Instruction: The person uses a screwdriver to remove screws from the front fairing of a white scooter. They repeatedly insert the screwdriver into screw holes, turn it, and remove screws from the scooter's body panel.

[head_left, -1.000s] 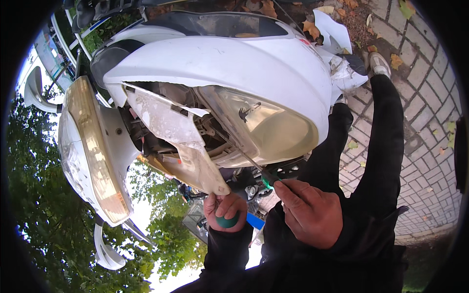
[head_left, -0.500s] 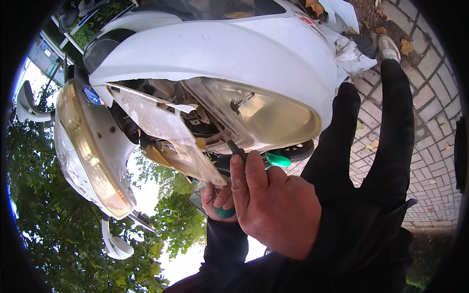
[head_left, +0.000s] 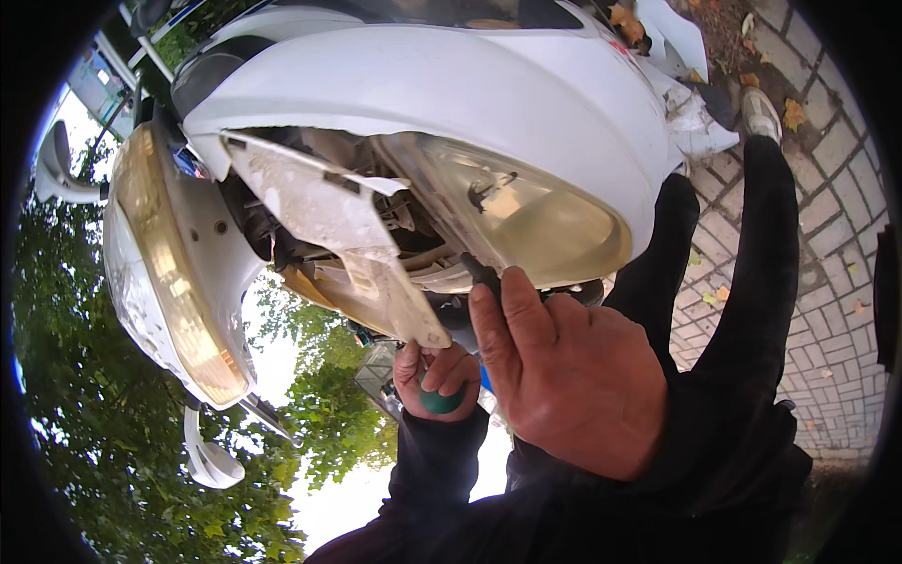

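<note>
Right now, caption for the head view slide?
Left hand, green object in palm, touches scooter panel; right hand holds dark tool.

Open gap [head_left: 406, 242] beside headlight [head_left: 554, 230], white panel [head_left: 308, 205] partly across

Right hand [head_left: 578, 381] up front, back showing, thumb and forefinger pinched and pointing away. Left hand [head_left: 435, 379] just beside it, lower left, fingers curled in tight. Both arms in dark sleeves [head_left: 438, 458], coming from below.
</note>
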`<act>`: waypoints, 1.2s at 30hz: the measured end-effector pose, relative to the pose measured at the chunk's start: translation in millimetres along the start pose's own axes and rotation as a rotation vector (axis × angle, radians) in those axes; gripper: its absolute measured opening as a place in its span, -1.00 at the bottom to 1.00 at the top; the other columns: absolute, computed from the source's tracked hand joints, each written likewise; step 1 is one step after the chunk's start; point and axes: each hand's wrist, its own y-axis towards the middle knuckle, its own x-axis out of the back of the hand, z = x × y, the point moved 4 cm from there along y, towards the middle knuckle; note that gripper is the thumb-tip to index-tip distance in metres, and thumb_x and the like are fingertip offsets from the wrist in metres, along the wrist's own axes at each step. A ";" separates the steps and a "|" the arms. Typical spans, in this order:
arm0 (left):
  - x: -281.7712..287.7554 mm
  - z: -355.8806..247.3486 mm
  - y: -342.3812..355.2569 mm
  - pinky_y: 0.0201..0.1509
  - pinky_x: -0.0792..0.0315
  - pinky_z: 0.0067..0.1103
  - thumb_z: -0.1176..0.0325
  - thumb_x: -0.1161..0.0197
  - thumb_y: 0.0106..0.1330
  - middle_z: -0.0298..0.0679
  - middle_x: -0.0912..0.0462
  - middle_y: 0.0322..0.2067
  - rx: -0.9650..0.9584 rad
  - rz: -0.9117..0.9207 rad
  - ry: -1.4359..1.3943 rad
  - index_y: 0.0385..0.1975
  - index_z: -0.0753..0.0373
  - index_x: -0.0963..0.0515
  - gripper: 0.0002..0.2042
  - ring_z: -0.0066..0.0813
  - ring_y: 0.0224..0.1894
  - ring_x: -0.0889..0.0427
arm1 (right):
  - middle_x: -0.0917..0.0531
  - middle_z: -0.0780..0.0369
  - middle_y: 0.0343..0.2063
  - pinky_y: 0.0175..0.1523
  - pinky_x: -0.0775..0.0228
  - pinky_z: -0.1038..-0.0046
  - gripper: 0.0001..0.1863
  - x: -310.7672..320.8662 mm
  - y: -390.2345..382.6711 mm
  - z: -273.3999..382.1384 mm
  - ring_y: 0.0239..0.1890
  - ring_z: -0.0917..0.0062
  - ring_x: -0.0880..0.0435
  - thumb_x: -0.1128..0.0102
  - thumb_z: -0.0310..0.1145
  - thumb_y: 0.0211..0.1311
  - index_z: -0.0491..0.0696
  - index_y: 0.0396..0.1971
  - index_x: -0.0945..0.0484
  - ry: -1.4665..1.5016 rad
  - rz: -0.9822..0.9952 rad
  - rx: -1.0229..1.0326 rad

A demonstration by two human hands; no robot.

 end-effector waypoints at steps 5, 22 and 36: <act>-2.7 8.4 3.6 -0.48 -0.37 -0.55 0.28 -0.11 0.44 -0.24 -0.68 -0.29 -0.035 0.024 0.016 -0.03 0.36 -0.57 -0.71 -0.53 -0.54 -0.47 | -0.63 0.01 -0.02 -0.44 -0.51 0.42 -0.53 9.4 0.1 19.8 -0.43 0.40 -0.63 -0.24 -0.52 0.12 -0.25 0.09 -0.59 -0.069 -0.045 -0.031; 19.3 46.3 60.5 -0.40 -0.52 -0.43 0.29 -0.24 0.45 -0.16 -0.71 -0.25 -0.078 0.029 0.037 -0.10 0.36 -0.55 -0.76 -0.35 -0.50 -0.65 | -0.68 0.16 -0.01 0.08 -0.45 0.61 -0.53 115.2 -49.9 120.9 -0.05 0.65 -0.63 -0.15 -0.75 0.20 -0.28 0.15 -0.46 0.506 -0.002 -0.691; -10.6 31.9 16.9 -0.38 -0.51 -0.56 0.39 -0.24 0.41 -0.10 -0.76 -0.40 -0.204 -0.059 0.378 -0.14 0.46 -0.64 -0.78 -0.42 -0.56 -0.65 | -0.69 0.26 -0.21 -0.05 -0.47 0.63 -0.58 96.0 95.8 115.2 -0.22 0.72 -0.58 -0.25 -0.62 0.26 -0.25 0.14 -0.57 0.112 0.344 -0.411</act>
